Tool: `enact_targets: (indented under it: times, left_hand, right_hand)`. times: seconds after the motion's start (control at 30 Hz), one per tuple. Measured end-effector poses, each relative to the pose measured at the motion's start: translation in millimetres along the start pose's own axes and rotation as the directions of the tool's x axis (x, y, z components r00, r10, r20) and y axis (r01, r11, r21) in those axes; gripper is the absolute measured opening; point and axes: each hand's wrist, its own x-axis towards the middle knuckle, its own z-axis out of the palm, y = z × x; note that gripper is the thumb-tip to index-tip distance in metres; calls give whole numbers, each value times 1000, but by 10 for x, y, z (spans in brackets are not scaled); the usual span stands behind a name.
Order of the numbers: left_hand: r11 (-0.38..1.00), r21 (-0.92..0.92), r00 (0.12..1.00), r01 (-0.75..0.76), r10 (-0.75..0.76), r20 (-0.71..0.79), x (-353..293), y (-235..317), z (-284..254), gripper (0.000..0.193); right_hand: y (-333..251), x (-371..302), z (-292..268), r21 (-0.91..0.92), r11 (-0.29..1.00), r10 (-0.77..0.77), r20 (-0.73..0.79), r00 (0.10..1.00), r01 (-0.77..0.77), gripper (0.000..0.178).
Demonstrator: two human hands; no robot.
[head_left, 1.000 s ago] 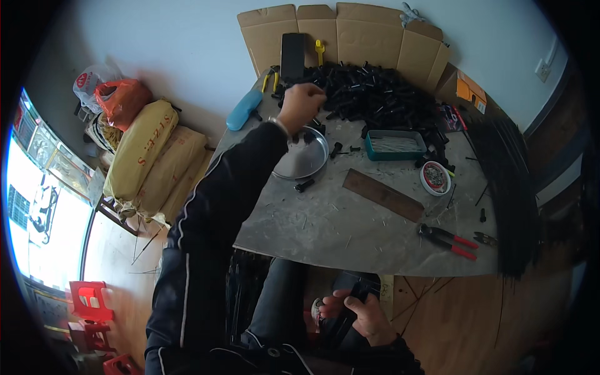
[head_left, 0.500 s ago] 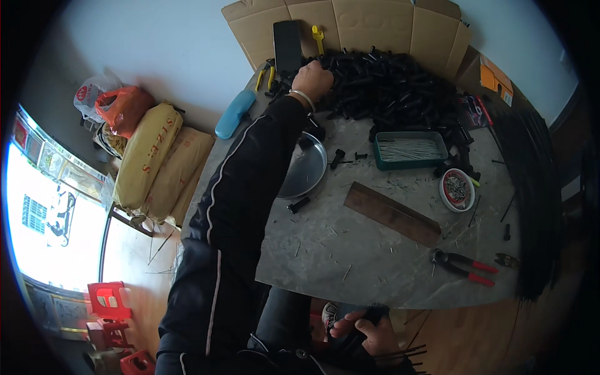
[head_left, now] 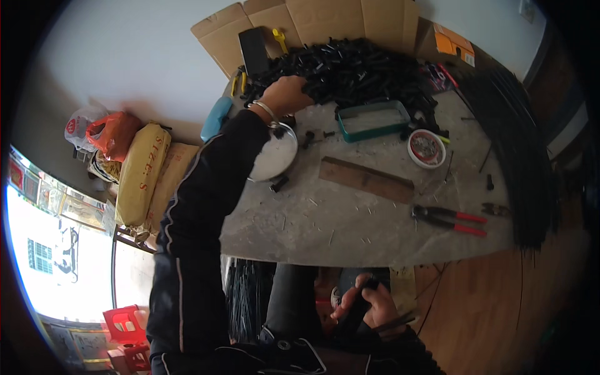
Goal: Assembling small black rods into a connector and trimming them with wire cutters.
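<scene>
My left hand (head_left: 284,99), with a pale bracelet at the wrist, is at the near left edge of a heap of short black bolt-like pieces (head_left: 356,75). Its fingers are curled and their tips are lost among the pieces, so what they grip does not show. Just below that wrist is a round metal dish (head_left: 278,159), shiny with glare. Low over my lap, beneath the table's front edge, my right hand (head_left: 378,306) is closed around a black bar-shaped piece (head_left: 355,315). Several thin dark rods (head_left: 399,321) stick out beside that hand.
On the grey table (head_left: 287,240) are a green tray (head_left: 375,130), a white bowl (head_left: 427,156), a brown wooden block (head_left: 365,179) and red-handled pliers (head_left: 453,220). Cardboard (head_left: 331,25) stands behind the heap. Long black rods (head_left: 512,144) lie along the right side. Sacks (head_left: 140,178) are at left.
The view has shifted, so the table sits higher and further left. My left hand has come slightly nearer along the heap's edge. My right hand keeps its grip on the black piece.
</scene>
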Motion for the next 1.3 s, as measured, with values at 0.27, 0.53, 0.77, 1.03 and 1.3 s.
enact_targets:
  times: [0.27,0.53,0.77,1.03,1.3]
  left_hand:
    - [781,-619,780,-81,436,449,-1793,881,290,18]
    - [-124,-833,811,539,346,473,-3203,719,1063,21]
    - [-473,-806,933,357,144,328,-3403,827,1254,25]
    - [-466,-834,955,297,125,270,-3332,864,1164,22]
    - [-387,-886,965,257,48,259,-3266,957,1082,21]
  right_hand:
    - [77,-92,151,-103,992,-93,-155,983,78,12]
    - [276,-200,502,-251,960,-147,-77,986,124,27]
    - [451,-254,591,-360,920,-200,-94,975,154,26]
    - [469,-243,703,-417,890,-245,-92,965,186,25]
    - [493,-222,662,-402,896,-247,-105,963,186,27]
